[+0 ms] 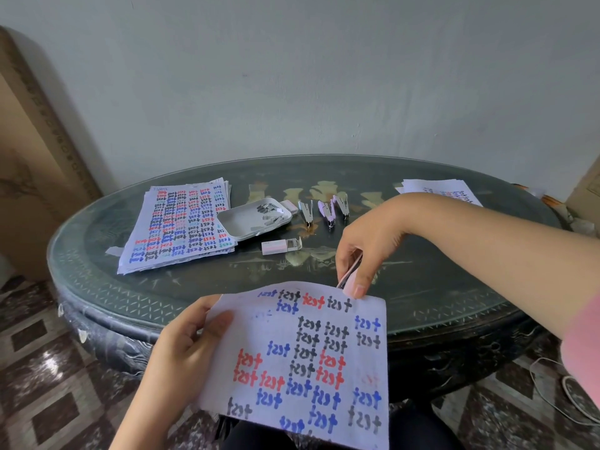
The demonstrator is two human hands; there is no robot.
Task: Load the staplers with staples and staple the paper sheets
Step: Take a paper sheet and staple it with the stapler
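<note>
Mostly hidden inside your right hand is a pink stapler. Only a thin strip of it shows between the curled fingers and thumb that grip it. Its long axis slants from upper right down to lower left, nose down at the top edge of the sheets, near their right corner. You cannot tell whether its mouth is over the paper or just beside it.

Your left hand pinches the sheets at their left edge, thumb on top, holding them up in front of the counter. Their lower edge is cut off by the frame.

Three more staplers lie near the counter's middle. Each is splayed open in a V with the point toward you. Just left of them a white tray holds loose staples, too small to count. The tray overlaps the right edge of a stack of lettered paper. A small box lies with one end open in front of the tray. Your right forearm partly covers a second pile at the far right.

The counter is a dark oval with a glass top and faded pale inlay. It is set against a plain grey wall, with cardboard leaning at the left. The floor is dark patterned tile, and a white cable trails on it at the right.
</note>
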